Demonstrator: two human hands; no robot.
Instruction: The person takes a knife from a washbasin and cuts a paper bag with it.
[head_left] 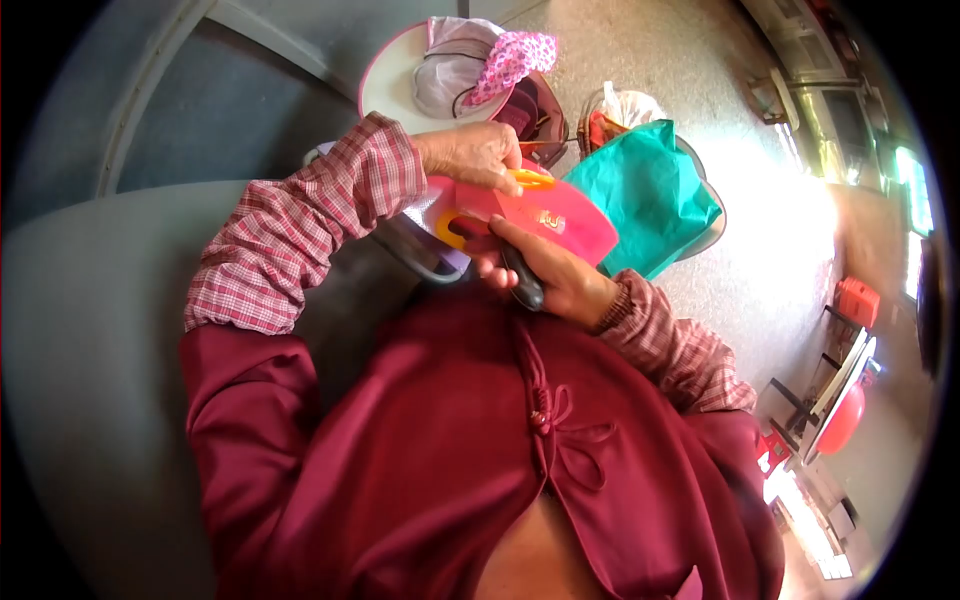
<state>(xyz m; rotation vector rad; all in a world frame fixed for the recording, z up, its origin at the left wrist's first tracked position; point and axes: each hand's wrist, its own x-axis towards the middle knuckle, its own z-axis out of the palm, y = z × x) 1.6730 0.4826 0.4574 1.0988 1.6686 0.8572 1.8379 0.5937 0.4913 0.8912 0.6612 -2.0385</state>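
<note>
My left hand reaches in from the left with its fingers bent down and pinched at an orange strip. Below it spreads a pink-red fan-shaped sheet with a small gold mark. A yellow curved edge shows at the sheet's left side. My right hand is closed round a black handle, its thumb lying against the sheet. What the handle belongs to is hidden. Both forearms wear checked sleeve covers, and a dark red apron covers my front.
A wide-brimmed hat with white and pink cloth sits beyond my left hand. Past the sheet stands a basket holding a teal bag. A grey surface lies to the left. Furniture and a red box stand far right.
</note>
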